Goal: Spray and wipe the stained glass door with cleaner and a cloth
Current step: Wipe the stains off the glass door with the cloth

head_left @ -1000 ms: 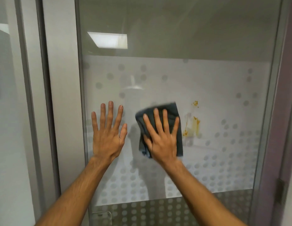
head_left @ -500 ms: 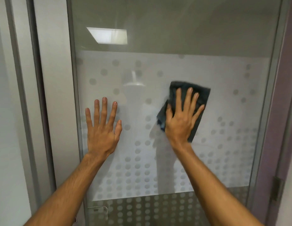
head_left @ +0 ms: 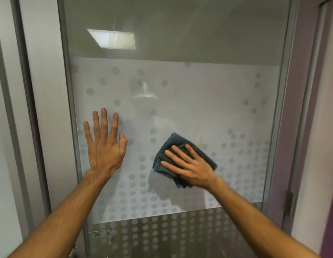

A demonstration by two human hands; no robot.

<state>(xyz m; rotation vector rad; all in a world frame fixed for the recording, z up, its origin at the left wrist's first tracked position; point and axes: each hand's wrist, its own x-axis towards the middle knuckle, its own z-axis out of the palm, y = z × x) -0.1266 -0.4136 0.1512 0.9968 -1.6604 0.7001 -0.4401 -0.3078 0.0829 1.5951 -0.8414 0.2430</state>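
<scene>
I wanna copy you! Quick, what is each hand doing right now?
Left hand: open, fingers straight, flat on the glass door.
Right hand: open, straight fingers pressing the dark cloth on the glass.

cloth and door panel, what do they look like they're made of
Cloth: soft dark teal fabric, likely microfibre, matte and bunched in folds. Door panel: glass, reflecting a ceiling light, with a matte frosted film dotted with clearer circles.

Glass door [head_left: 180, 112]: glossy up top, matt frosted film w/ dots below; frame [head_left: 279, 108] brushed metal; cloth [head_left: 197, 151] soft dk-grey fabric, folded.
</scene>
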